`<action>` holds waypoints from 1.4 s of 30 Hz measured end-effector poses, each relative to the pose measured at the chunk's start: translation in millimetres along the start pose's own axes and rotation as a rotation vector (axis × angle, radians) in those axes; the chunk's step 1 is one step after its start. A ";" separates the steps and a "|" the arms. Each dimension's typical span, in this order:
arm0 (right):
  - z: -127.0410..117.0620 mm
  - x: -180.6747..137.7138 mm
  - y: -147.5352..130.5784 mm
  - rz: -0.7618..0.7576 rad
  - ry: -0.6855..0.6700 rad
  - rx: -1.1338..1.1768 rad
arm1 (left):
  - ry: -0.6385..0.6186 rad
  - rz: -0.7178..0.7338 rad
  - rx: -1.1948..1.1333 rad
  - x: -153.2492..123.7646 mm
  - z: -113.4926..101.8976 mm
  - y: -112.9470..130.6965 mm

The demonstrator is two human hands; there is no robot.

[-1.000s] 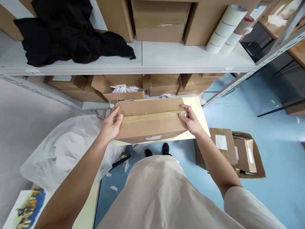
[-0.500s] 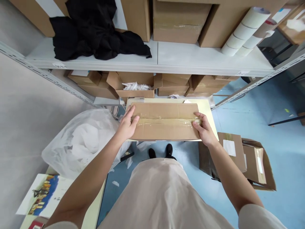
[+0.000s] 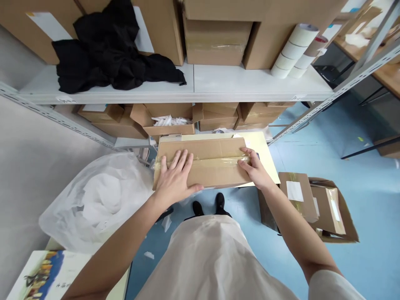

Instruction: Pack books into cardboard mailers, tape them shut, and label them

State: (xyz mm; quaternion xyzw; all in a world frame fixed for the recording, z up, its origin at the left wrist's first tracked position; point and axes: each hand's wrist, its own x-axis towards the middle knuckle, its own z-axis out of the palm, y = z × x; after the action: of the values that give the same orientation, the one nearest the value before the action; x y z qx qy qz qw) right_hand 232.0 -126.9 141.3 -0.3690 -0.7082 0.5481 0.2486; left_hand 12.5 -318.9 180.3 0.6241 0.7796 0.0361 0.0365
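Note:
A long, flat cardboard box [image 3: 215, 174] lies across a pale yellow tabletop [image 3: 266, 155], with clear tape [image 3: 215, 161] running along its middle seam. My left hand [image 3: 175, 178] rests flat on the left part of the box top, its fingers spread and thumb stretched out to the right. At the other end, my right hand [image 3: 256, 170] grips the box's right edge, thumb on top by the tape end. The undersides of the fingers on that edge are partly hidden.
Ahead stands a metal shelf [image 3: 218, 96] with cartons, black cloth [image 3: 109, 50] and tape rolls [image 3: 293, 50]. A stuffed translucent plastic bag [image 3: 96, 196] sits on the left. To the right, cartons [image 3: 296, 196] stand on the blue floor, near an open box [image 3: 348, 212].
My left hand has left the box's left end and now lies flat on its top. My right hand still holds the right end. The view has shifted slightly.

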 end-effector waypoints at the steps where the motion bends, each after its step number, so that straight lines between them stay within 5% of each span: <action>1: 1.3 4.0 0.8 -0.012 0.000 0.011 | -0.009 -0.007 0.013 2.9 1.3 -0.9; 15: 4.9 64.8 17.1 -0.097 0.014 -0.035 | -0.082 -0.071 0.098 48.5 0.6 -9.5; 25: 5.1 35.5 22.1 -0.039 0.015 -0.162 | -0.106 -0.097 0.129 25.8 13.6 11.4; 36: 31.9 35.5 38.7 -0.080 -0.061 -0.186 | -0.152 -0.175 0.045 5.1 57.8 -9.9; 42: 22.4 30.6 42.3 -0.079 -0.045 -0.257 | -0.093 -0.088 -0.027 14.0 50.1 -23.9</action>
State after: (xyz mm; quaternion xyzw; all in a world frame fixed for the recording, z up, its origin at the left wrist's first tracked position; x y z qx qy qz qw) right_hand 207.2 -110.5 93.0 -0.3573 -0.7919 0.4510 0.2047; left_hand -8.6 -309.9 127.9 0.5896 0.8033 0.0157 0.0826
